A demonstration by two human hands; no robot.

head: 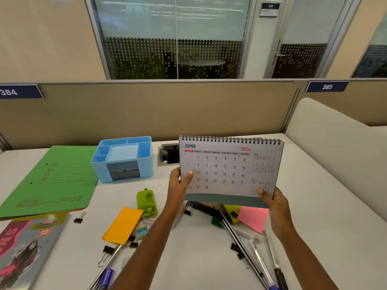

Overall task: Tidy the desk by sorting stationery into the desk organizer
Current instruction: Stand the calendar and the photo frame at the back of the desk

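Observation:
I hold a spiral-bound desk calendar (228,168), showing June 2026, lifted above the desk with both hands. My left hand (178,185) grips its left edge, thumb on the page. My right hand (274,203) grips its lower right corner. The blue desk organizer (123,159) stands at the back, left of the calendar, its compartments looking empty. Loose stationery lies below: a green hole punch (146,200), orange sticky notes (123,225), pink sticky notes (254,218), several black binder clips (79,218), pens (263,264) and a black ruler (238,239).
A green file folder (50,178) lies at the back left, a colourful notebook (25,250) at the front left. A cable port (168,155) is set in the desk behind the calendar. A beige partition (146,109) closes the back; a padded divider (335,147) stands right.

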